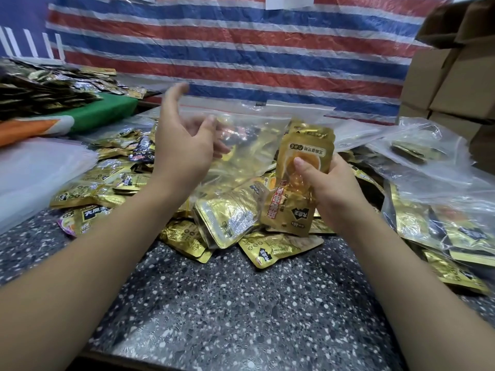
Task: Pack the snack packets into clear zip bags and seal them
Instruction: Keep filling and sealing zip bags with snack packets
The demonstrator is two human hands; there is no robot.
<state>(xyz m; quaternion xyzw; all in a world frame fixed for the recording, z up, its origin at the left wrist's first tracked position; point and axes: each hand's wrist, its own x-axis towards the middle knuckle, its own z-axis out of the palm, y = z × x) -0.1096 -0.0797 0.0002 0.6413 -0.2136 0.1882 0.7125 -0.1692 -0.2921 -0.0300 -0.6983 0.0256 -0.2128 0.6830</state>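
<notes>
Speckled table point(227, 303) under both hands, its far part heaped with snack packets. Striped tarp point(241, 49) hangs beyond the hands; cardboard boxes point(450, 81) stacked to the right of the right hand. Clear zip bag point(249, 135) lies open-looking behind and between the hands, some gold packets already inside; red zip strip along its far edge. Filled bags point(442, 210) lie just right of the right hand. Left hand point(184, 145) raised, fingers spread, holding nothing, at the bag's mouth. Right hand point(332, 188) clamped on a small stack of gold packets point(300, 178), thumb across the front. Judgement: packets light, foil slick and crinkly, so pinch mid-body; bag limp, take it by the stiff zip rim.
</notes>
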